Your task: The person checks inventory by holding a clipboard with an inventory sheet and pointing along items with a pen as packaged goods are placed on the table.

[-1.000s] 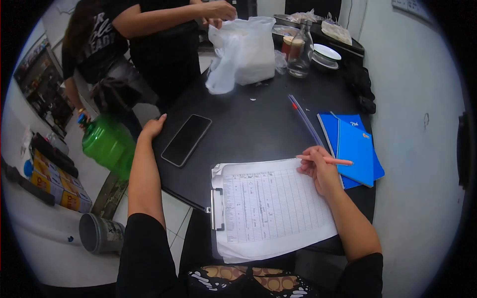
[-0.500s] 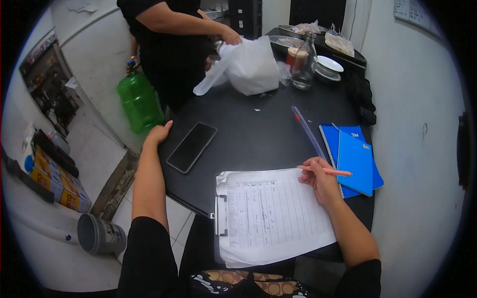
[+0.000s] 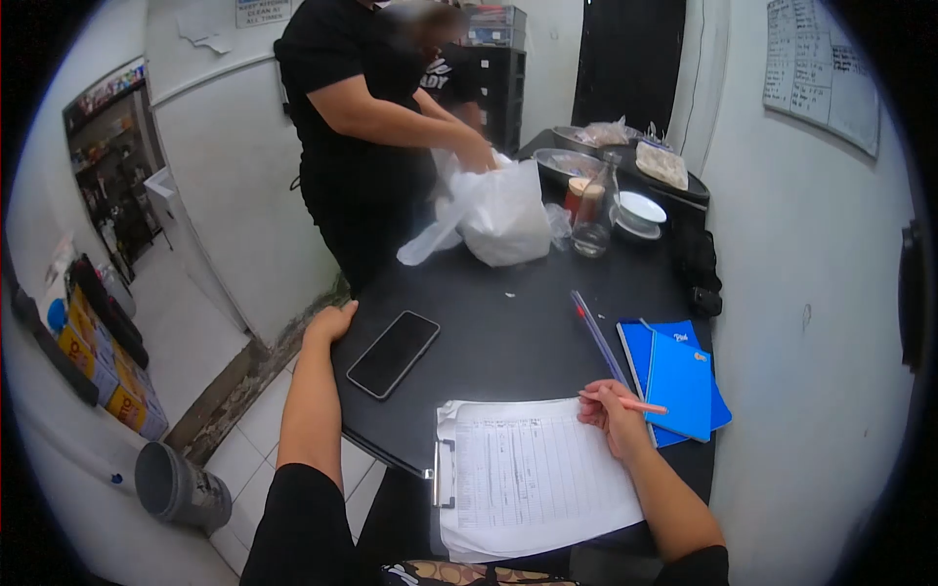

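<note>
My right hand (image 3: 616, 420) is closed around a pink pen (image 3: 630, 402) and rests at the upper right corner of the printed sheets (image 3: 532, 479). These sheets, a table with handwritten marks, are held by the metal clip of a clipboard (image 3: 445, 474) at the table's near edge. My left hand (image 3: 330, 322) grips the left edge of the black table (image 3: 469, 337), its fingers partly hidden. Beside it lies a dark-screened phone (image 3: 394, 355). Two blue notebooks (image 3: 681, 381) overlap to the right of my right hand, near a long clear plastic strip (image 3: 598, 335).
Across the table a person in black (image 3: 342, 127) has their hands in a white plastic bag (image 3: 503, 215); another person stands behind. A glass bottle (image 3: 594, 220), jars and stacked white dishes (image 3: 640, 210) stand at the back. A grey bucket (image 3: 183, 486) is on the left floor.
The view has tilted up, so the table sits lower in frame. The green water jug at the left is no longer visible. The person at the bag leans in further. My hands keep their places.
</note>
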Motion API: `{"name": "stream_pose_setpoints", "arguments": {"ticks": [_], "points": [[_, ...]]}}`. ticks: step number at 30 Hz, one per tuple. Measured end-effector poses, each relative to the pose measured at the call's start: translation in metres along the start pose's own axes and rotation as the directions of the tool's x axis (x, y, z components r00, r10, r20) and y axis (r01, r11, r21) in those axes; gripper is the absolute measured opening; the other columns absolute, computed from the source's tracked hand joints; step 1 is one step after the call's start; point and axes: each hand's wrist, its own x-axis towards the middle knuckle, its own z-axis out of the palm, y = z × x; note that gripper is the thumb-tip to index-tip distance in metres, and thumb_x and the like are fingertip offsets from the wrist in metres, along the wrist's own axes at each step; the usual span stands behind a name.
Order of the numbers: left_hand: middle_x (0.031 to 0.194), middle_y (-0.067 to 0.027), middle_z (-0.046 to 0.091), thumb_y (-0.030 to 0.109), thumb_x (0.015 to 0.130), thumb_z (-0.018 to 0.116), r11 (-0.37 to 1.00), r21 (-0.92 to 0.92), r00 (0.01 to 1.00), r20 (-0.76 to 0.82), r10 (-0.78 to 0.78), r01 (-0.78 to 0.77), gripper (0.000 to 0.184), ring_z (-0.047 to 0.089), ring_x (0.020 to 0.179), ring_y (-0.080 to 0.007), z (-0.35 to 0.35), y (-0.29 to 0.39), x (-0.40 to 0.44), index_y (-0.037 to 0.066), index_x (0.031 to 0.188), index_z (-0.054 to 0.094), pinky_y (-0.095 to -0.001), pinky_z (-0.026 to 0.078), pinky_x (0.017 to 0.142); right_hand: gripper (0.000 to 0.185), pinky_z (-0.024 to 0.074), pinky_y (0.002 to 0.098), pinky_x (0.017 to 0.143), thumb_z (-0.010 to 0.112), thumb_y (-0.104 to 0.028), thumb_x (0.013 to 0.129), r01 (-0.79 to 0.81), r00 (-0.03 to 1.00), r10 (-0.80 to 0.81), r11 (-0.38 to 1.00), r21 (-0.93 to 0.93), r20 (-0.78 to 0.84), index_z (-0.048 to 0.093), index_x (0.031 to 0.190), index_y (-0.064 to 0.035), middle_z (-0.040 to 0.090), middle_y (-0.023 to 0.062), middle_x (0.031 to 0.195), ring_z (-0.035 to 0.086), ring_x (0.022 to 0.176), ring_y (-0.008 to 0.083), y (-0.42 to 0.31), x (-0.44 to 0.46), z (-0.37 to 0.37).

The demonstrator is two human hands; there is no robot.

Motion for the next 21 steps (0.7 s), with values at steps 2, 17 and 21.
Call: {"name": "stream_pose_setpoints", "arguments": {"ticks": [2, 17, 21], "points": [[0.119, -0.0277, 0.053, 0.065, 0.085, 0.033, 0.999, 0.016, 0.999, -0.038, 0.037, -0.037, 0.08, 0.049, 0.115, -0.0392, 0.002, -0.002, 0.003, -0.007, 0.108, 0.06, -0.042, 0.035, 0.099, 0.02, 0.0527, 0.0249, 0.068, 0.049, -0.018, 0.091, 0.009, 1.0, -0.009, 1.0, 0.018, 0.021, 0.057, 0.096, -0.0011, 0.058, 0.0077, 0.087, 0.058, 0.072, 0.0106, 0.002, 0.003, -0.002], [0.12, -0.0267, 0.052, 0.062, 0.085, 0.036, 1.0, 0.011, 0.999, -0.035, 0.0, 0.0, 0.076, 0.048, 0.117, -0.0367, -0.004, 0.009, -0.016, -0.005, 0.113, 0.058, -0.0411, 0.035, 0.099, 0.017, 0.0532, 0.0258, 0.069, 0.05, -0.016, 0.09, 0.014, 1.0, -0.015, 0.999, 0.038, 0.02, 0.057, 0.095, -0.0014, 0.058, 0.0067, 0.086, 0.058, 0.072, 0.0106, 0.001, 0.001, -0.002], [0.121, -0.0255, 0.053, 0.061, 0.085, 0.037, 1.0, 0.017, 1.0, -0.012, -0.02, 0.02, 0.074, 0.049, 0.117, -0.0362, -0.012, 0.014, -0.027, -0.004, 0.114, 0.058, -0.0409, 0.036, 0.099, 0.017, 0.0536, 0.0263, 0.067, 0.05, -0.016, 0.09, 0.033, 0.999, -0.034, 0.998, 0.045, 0.02, 0.058, 0.094, -0.0014, 0.059, 0.0074, 0.086, 0.058, 0.072, 0.0111, 0.002, 0.001, -0.002]]}}
